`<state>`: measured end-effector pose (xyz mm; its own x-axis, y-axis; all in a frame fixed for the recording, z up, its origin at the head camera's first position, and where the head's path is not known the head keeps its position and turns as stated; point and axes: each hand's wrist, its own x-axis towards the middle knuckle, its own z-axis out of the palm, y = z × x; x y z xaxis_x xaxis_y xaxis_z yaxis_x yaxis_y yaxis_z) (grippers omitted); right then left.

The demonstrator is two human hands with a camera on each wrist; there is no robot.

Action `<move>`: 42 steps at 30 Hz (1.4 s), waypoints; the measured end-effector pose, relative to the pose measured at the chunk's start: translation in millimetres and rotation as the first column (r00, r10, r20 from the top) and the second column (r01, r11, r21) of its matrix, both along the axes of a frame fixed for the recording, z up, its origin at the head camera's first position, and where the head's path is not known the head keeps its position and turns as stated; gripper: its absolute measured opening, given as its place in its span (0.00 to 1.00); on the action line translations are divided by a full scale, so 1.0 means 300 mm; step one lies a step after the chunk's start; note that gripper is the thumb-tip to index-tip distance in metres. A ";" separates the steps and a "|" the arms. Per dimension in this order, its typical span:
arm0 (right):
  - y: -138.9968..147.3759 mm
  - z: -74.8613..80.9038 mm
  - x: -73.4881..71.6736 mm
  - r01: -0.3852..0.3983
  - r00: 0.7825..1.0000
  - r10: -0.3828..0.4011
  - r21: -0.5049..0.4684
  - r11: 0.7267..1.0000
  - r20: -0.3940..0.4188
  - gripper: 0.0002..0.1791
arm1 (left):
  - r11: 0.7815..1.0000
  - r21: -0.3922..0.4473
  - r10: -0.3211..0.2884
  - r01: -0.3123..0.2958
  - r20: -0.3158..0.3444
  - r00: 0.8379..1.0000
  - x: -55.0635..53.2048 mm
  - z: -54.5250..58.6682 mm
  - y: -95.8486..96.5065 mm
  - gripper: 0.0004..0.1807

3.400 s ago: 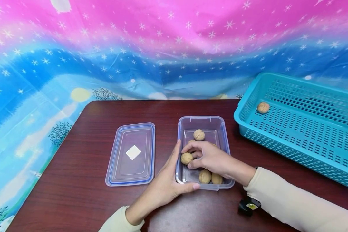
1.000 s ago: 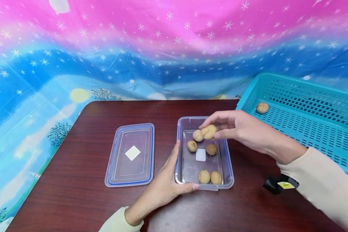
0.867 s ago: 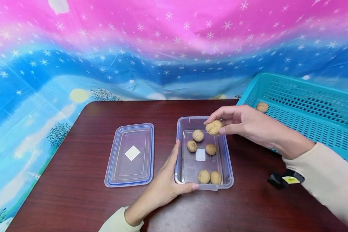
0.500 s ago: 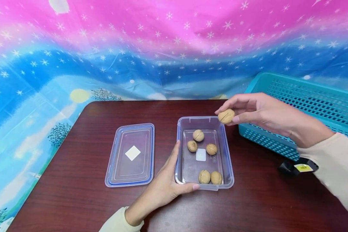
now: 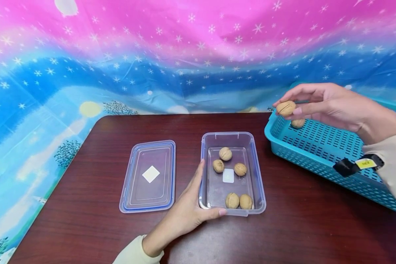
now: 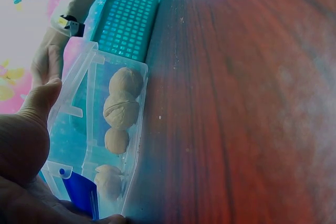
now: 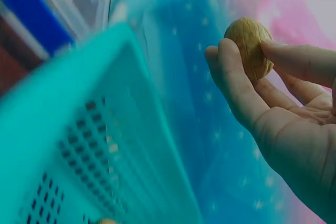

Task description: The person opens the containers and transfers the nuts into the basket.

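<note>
Right hand (image 5: 338,106) pinches 1 walnut (image 5: 286,108) at the fingertips near the basket's (image 5: 287,152) left end, right of frame, held high seemingly to clear the rim. Left hand (image 5: 188,209), fingers straight, rests against the box (image 5: 216,189) at lower centre, apparently steadying it; 5 walnuts (image 5: 225,154) lie inside.

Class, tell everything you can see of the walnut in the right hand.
The walnut is light brown and slightly oval, its wrinkled shell hard-looking and apparently whole. A dark line, probably the seam, runs across it. The right hand pinches it aloft between thumb and fingers; in the head view it appears near the left rim of the teal basket, touching only the hand.
</note>
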<state>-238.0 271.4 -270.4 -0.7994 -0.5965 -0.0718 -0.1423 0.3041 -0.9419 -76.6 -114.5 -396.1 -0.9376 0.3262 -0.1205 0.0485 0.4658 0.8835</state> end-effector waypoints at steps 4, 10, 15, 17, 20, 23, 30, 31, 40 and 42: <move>0.066 -0.029 -0.036 0.059 0.998 -0.059 -0.039 0.997 0.016 0.22 | 1.000 0.003 -0.002 0.002 0.001 1.000 -0.001 0.000 0.001 0.72; 0.139 -0.072 -0.063 0.150 0.989 -0.150 0.008 0.989 0.005 0.22 | 1.000 -0.004 -0.002 0.002 -0.002 1.000 -0.003 -0.001 0.001 0.72; 0.186 -0.106 -0.078 0.189 0.978 -0.185 -0.037 0.981 0.093 0.23 | 1.000 -0.008 -0.001 0.001 0.002 1.000 -0.003 -0.003 0.000 0.72; 0.198 -0.119 -0.088 0.179 0.977 -0.169 -0.071 0.981 0.132 0.24 | 1.000 -0.005 0.001 -0.001 0.003 1.000 -0.003 -0.004 -0.001 0.72; 0.212 -0.137 -0.101 0.159 0.977 -0.147 -0.069 0.985 0.155 0.24 | 1.000 -0.002 0.003 -0.003 0.006 1.000 -0.002 -0.002 -0.001 0.72; 0.222 -0.154 -0.112 0.134 0.980 -0.131 -0.011 0.991 0.146 0.24 | 1.000 0.002 0.003 -0.003 0.006 1.000 -0.002 -0.002 -0.001 0.72; 0.254 -0.195 -0.131 0.076 0.981 -0.081 0.033 0.997 0.178 0.24 | 1.000 0.007 0.003 -0.003 0.010 1.000 -0.003 -0.002 0.001 0.72; 0.260 -0.200 -0.134 0.064 0.979 -0.069 0.032 0.997 0.189 0.24 | 1.000 0.006 0.002 -0.002 0.009 1.000 -0.003 -0.002 0.001 0.72; 0.291 -0.243 -0.161 -0.109 0.940 0.127 -0.077 0.991 0.315 0.27 | 1.000 0.000 0.002 -0.002 0.004 1.000 -0.001 -0.001 -0.002 0.72; 0.293 -0.249 -0.165 -0.137 0.920 0.170 -0.115 0.984 0.353 0.28 | 1.000 -0.002 0.002 -0.002 0.003 1.000 -0.001 -0.001 -0.003 0.72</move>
